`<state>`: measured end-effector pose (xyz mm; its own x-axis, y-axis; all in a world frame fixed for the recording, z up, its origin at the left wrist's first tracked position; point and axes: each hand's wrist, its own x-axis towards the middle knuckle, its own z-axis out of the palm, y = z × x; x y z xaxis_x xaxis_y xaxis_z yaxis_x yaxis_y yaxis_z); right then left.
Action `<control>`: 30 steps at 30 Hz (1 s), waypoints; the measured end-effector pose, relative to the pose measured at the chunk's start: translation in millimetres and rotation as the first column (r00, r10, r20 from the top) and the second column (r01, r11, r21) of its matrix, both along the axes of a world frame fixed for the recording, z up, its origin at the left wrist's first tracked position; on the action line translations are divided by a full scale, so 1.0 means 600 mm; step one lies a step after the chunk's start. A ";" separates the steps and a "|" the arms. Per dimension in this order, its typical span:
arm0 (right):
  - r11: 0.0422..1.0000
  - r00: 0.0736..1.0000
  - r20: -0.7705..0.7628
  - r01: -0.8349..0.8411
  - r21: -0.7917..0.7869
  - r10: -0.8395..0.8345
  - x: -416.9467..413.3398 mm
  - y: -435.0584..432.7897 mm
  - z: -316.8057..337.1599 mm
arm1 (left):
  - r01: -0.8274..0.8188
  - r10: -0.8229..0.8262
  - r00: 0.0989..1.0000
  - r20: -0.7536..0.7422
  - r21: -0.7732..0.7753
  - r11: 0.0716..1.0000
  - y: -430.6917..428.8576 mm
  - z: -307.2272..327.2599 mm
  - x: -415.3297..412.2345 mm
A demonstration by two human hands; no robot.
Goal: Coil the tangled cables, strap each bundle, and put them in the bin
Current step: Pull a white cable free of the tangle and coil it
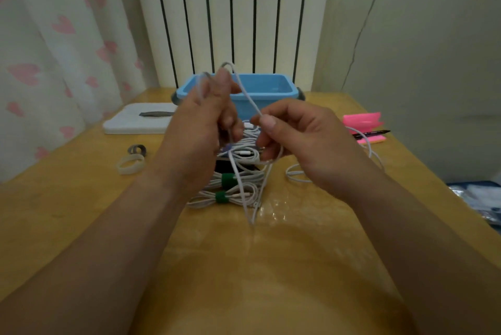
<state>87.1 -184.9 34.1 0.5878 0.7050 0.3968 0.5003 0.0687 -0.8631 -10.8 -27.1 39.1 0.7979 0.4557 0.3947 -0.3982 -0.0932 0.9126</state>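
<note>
The left hand (pixel 200 123) grips upright white cable (pixel 245 93) loops over the desk (pixel 271 267) middle; the right hand (pixel 298 139), beside it, pinches the slanting free strand. Blue bin (pixel 265 84) at far edge.

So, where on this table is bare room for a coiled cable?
Free: the table at its near middle, this side of the strapped bundles; also left, this side of the strap rings. Crowded: bundles up to the blue bin; loose cable, right.
</note>
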 end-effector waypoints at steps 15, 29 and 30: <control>0.992 0.996 0.086 0.021 -0.126 -0.010 -0.041 0.039 -0.026 | 0.073 -0.006 0.990 0.143 -0.475 0.877 0.004 0.007 0.011; 0.991 0.926 0.375 0.084 -0.102 -0.040 -0.010 -0.001 0.005 | 0.663 -0.454 0.749 0.483 -0.525 0.534 0.127 0.021 -0.010; 0.965 0.902 0.431 0.137 -0.222 -0.028 0.002 -0.007 0.005 | 0.633 -0.433 0.774 0.462 -0.535 0.560 0.128 0.019 -0.010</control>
